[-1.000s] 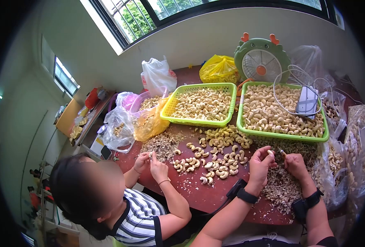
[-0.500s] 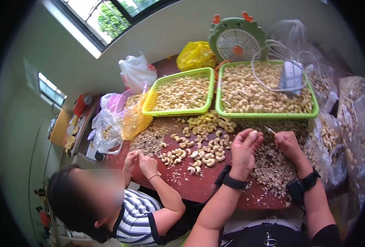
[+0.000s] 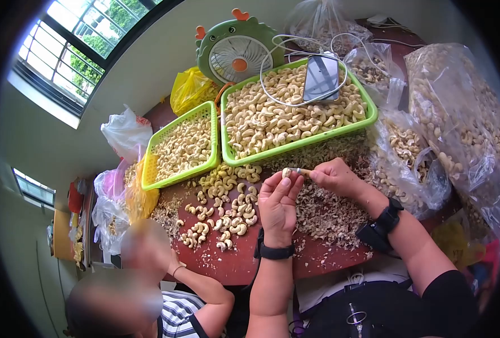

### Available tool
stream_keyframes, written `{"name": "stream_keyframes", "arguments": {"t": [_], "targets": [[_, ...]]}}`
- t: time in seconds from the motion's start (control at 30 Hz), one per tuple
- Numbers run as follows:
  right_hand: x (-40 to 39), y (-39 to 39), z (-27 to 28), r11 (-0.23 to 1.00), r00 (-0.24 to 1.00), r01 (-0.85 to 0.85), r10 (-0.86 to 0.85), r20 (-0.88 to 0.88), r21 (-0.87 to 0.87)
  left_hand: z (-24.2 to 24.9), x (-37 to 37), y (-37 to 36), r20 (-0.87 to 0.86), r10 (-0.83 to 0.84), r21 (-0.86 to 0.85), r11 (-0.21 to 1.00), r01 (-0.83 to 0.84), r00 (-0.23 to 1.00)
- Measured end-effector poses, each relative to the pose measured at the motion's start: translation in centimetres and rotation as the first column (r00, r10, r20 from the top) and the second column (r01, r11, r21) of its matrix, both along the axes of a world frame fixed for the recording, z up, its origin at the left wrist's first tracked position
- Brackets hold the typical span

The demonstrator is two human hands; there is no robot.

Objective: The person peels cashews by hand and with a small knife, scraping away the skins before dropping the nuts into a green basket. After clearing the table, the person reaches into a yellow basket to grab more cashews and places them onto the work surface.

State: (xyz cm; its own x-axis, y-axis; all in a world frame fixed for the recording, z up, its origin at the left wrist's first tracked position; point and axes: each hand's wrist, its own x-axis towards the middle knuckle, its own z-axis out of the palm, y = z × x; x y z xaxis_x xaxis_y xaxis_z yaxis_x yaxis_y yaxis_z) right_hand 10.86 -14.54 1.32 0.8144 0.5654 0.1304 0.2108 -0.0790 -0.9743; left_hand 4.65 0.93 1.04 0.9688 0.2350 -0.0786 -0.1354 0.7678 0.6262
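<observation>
Between the fingertips of my left hand (image 3: pixel 279 204) is a cashew (image 3: pixel 286 173), held up over the table. My right hand (image 3: pixel 340 179) is closed around a small knife (image 3: pixel 301 170), its tip at the cashew. Brown peel scraps (image 3: pixel 330 219) lie in a heap under and beside my hands. Loose cashews (image 3: pixel 237 218) are spread on the red table (image 3: pixel 261 270) left of my left hand. Beyond my hands stands a large green basket (image 3: pixel 301 141) full of cashews, with a phone (image 3: pixel 321 78) and white cable lying on them.
A smaller green-yellow basket (image 3: pixel 189 175) of cashews stands at the left, a green fan (image 3: pixel 237 53) behind. Plastic bags (image 3: pixel 453 112) of cashews line the right side. Another person (image 3: pixel 205 290) sits at the lower left, a hand raised to the face.
The view has shifted, so the baskets sit further left. My hands have come together, the knife tip now at the cashew. The other person's hands have left the table edge, one now near the face.
</observation>
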Motion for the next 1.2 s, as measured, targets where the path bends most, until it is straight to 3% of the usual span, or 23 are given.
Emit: {"name": "stream_keyframes", "arguments": {"t": [0.87, 1.2], "targets": [[0.4, 0.3, -1.3, 0.997, 0.998, -0.044, 0.046, 0.030, -0.060, 0.0, -0.1, -0.6, 0.067, 0.056, 0.139, 0.988, -0.065, 0.996], [0.4, 0.2, -1.2, 0.999, 0.996, -0.043, 0.045, -0.075, 0.025, -0.2, 0.0, -1.1, 0.138, 0.029, 0.133, 0.990, -0.048, 0.990]]}}
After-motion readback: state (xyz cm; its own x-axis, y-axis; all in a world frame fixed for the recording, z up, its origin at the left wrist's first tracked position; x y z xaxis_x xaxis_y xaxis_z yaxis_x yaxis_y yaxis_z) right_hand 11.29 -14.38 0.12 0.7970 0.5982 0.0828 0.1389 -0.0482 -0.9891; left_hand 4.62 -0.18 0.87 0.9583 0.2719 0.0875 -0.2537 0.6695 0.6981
